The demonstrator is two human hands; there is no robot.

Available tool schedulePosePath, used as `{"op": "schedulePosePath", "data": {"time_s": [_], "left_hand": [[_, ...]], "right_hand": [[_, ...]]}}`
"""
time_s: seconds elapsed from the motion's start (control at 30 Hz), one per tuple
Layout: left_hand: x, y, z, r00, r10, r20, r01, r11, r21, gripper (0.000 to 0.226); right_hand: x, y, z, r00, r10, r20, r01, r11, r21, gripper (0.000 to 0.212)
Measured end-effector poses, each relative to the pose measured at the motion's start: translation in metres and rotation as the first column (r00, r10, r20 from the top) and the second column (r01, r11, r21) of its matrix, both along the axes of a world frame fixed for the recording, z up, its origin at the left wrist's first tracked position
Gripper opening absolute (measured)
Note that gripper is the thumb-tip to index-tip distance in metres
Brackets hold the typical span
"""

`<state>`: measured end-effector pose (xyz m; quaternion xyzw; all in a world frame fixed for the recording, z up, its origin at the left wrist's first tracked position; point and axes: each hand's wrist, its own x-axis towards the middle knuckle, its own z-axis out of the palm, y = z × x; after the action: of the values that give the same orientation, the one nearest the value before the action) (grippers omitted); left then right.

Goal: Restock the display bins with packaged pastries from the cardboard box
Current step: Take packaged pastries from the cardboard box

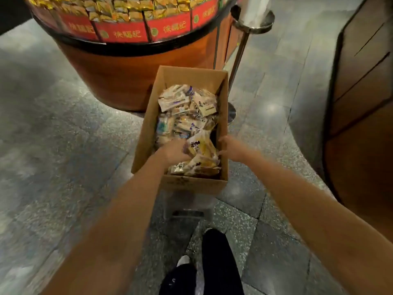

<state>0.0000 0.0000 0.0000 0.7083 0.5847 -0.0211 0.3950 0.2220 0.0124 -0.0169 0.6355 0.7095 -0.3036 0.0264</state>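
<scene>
The cardboard box (pixel 148 116) is sitting on a low stool (pixel 187 210) beside the display bins (pixel 127 33), probably keeping carries short. Inside it, the left hand (pixel 174 152) is curling around packaged pastries (pixel 187 107); whether the right hand (pixel 230 149) is gripping, I cannot tell.

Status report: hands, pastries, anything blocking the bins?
Left hand grips packaged pastries inside cardboard box. Right hand against same pile, grip unclear. Display bins behind box, metal post alongside.
</scene>
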Motion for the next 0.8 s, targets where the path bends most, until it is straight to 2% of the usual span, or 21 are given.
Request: {"op": "schedulePosePath", "data": {"time_s": [0.03,0.13,0.17,0.27,0.37,0.53,0.73,0.8], "left_hand": [[0.002,0.003,-0.011,1.0,0.017,0.002,-0.017,0.999,-0.036,0.027],[0.006,0.015,-0.05,0.998,0.055,-0.03,-0.058,0.994,-0.098,0.052],[0.009,0.018,-0.062,0.998,0.054,-0.032,-0.057,0.991,-0.12,0.054],[0.013,0.021,-0.094,0.993,0.12,-0.003,-0.119,0.983,-0.142,0.049],[0.011,0.017,-0.127,0.993,0.118,-0.016,-0.119,0.977,-0.178,0.04],[0.006,0.015,-0.162,0.994,0.111,-0.018,-0.113,0.972,-0.206,0.05],[0.002,0.017,-0.187,0.998,0.062,0.001,-0.061,0.985,-0.161,0.048],[0.004,0.02,-0.19,0.999,0.034,0.002,-0.033,0.987,-0.158,0.049]], "right_hand": [[0.0,0.005,-0.007,1.0,0.006,0.005,-0.005,1.0,-0.03,0.051],[0.001,0.021,-0.028,0.998,0.059,0.005,-0.058,0.991,-0.12,0.047],[0.0,0.028,-0.037,0.996,0.087,-0.002,-0.087,0.986,-0.145,0.049],[-0.003,0.046,-0.066,0.987,0.158,0.003,-0.154,0.969,-0.191,0.054],[-0.005,0.058,-0.096,0.977,0.213,0.019,-0.202,0.948,-0.246,0.054],[-0.015,0.077,-0.139,0.94,0.338,0.039,-0.315,0.908,-0.278,0.05],[-0.022,0.093,-0.165,0.905,0.424,0.031,-0.396,0.867,-0.303,0.049],[-0.024,0.092,-0.17,0.892,0.451,0.029,-0.423,0.856,-0.298,0.043]]}}
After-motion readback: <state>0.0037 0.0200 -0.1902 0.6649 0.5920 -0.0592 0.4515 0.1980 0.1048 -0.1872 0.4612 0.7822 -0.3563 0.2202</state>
